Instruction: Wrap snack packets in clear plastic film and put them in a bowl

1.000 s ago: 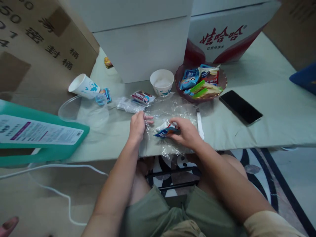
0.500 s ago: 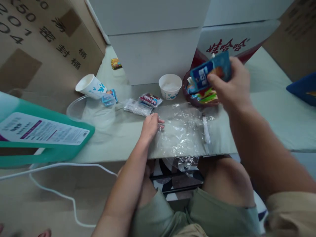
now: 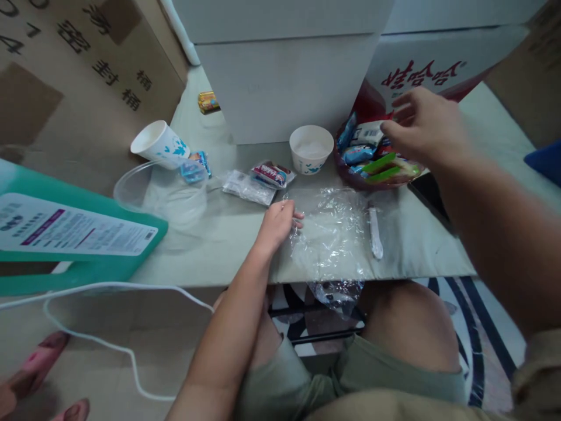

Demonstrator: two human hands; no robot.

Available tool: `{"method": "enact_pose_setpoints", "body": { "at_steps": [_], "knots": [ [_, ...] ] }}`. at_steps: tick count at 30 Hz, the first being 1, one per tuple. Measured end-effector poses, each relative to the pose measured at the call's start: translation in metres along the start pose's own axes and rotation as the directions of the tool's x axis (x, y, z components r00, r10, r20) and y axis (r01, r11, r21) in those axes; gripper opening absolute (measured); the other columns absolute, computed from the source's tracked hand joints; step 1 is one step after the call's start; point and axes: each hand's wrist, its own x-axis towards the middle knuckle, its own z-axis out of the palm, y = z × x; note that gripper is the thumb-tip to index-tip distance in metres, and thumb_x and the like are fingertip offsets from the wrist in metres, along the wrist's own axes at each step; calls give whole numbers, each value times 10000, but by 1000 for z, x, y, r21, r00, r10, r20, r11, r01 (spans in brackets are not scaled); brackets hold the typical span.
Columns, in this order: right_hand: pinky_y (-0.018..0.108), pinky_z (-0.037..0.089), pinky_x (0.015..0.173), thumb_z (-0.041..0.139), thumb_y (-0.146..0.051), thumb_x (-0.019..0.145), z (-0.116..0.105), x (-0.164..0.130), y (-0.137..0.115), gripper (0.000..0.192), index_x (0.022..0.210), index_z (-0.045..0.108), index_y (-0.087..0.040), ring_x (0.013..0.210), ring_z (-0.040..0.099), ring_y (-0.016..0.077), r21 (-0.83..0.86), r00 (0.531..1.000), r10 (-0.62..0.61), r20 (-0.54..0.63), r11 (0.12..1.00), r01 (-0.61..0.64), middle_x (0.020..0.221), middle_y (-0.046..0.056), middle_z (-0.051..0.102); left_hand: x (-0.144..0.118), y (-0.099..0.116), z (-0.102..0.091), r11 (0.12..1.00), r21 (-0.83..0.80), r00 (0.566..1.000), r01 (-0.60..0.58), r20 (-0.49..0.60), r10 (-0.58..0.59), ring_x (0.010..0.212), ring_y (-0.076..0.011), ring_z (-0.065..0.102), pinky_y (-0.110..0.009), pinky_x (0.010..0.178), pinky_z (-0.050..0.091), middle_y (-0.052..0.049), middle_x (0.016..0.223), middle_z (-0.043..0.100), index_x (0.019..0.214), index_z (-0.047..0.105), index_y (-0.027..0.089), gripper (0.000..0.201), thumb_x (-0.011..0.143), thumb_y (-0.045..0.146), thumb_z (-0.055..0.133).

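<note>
My left hand is at the left edge of a clear plastic bag, its fingers curled on the film. The bag lies crinkled on the cloth-covered table, its lower end hanging over the front edge. My right hand hovers over the right side of a dark red bowl, fingers apart and nothing in them. Blue, white and green snack packets fill this bowl. A purple snack packet and a silvery packet lie just beyond my left hand.
A paper cup stands before white boxes; another paper cup lies tipped beside a clear plastic tub and a small blue packet. A green jug is at left, a dark flat object at right. A white cable hangs in front.
The blue snack packet has left my right hand, which has opened and shifted slightly right over the bowl. My left hand stays at the bag. The camera view has shifted a little.
</note>
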Motion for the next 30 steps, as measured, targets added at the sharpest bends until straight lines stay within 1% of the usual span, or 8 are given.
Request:
{"method": "enact_pose_setpoints", "body": {
  "at_steps": [4, 9, 13, 16, 19, 23, 26, 30],
  "knots": [
    [410, 619, 782, 598, -246, 853, 10, -95, -50, 127, 967, 651, -259, 817, 726, 217, 28, 996, 81, -43, 996, -80, 947, 68, 755, 3, -1, -4, 1000, -21, 1000, -4, -6, 3, 582, -150, 665, -275, 586, 468, -61, 802, 733, 719, 555, 202, 233, 929, 299, 521],
    [545, 561, 1042, 579, -246, 880, 31, -207, -63, 397, 1273, 635, -244, 1275, 664, 310, 58, 919, -135, 370, 991, 122, 1328, 115, 718, -7, 0, -26, 992, 104, 988, -65, -130, 78, 748, -188, 690, -314, 733, 533, -66, 876, 732, 875, 627, 212, 51, 855, 254, 646],
    [676, 446, 1138, 719, -306, 825, 45, -253, -62, 690, 1489, 532, -301, 1518, 417, 406, -53, 795, -102, 597, 985, 167, 1626, 113, 481, -52, 8, -32, 830, 487, 844, -273, -293, 449, 1196, -287, 644, -433, 1075, 477, -108, 1199, 706, 1119, 632, 218, 363, 781, 272, 754],
    [654, 493, 1085, 645, -197, 856, 58, -257, -70, 569, 1417, 613, -291, 1449, 499, 402, -120, 818, -45, 574, 983, 139, 1567, 103, 556, -92, 7, -11, 601, 587, 795, -542, 127, 593, 1121, -257, 674, -407, 1040, 511, -91, 1128, 728, 1046, 662, 214, 195, 869, 294, 673],
    [591, 539, 1047, 580, -216, 901, 62, -248, -77, 347, 1214, 731, -207, 1270, 648, 366, -16, 887, -15, 462, 1000, 25, 1370, 151, 700, -121, -9, 19, 456, 616, 764, -642, 565, 313, 1292, -358, 618, -507, 1097, 498, -177, 1369, 672, 1308, 619, 153, 599, 798, 416, 793],
    [392, 635, 825, 595, -364, 942, 38, -241, -73, 249, 1094, 745, -235, 963, 763, 247, 340, 880, 96, 465, 898, -278, 1086, 89, 794, -134, -30, 45, 260, 764, 806, -590, 573, 149, 1540, -447, 364, -649, 1214, 356, -256, 1630, 430, 1576, 373, 73, 862, 822, 220, 763],
    [365, 637, 788, 648, -403, 915, 15, -245, -61, 245, 1095, 727, -257, 945, 764, 237, 485, 910, 138, 392, 809, -332, 1067, 78, 797, -126, -28, 41, 322, 769, 834, -552, 506, 223, 1428, -368, 544, -569, 1144, 467, -188, 1524, 586, 1417, 594, 127, 499, 926, 100, 511],
    [465, 617, 903, 622, -241, 840, 10, -248, -38, 177, 996, 699, -277, 997, 748, 265, 421, 954, 301, 13, 864, -278, 1012, 71, 781, -104, -13, 3, 675, 526, 847, -518, 423, 322, 1125, -266, 738, -460, 1037, 560, -102, 1202, 790, 985, 779, 215, 290, 945, 241, 493]
  ]
}}
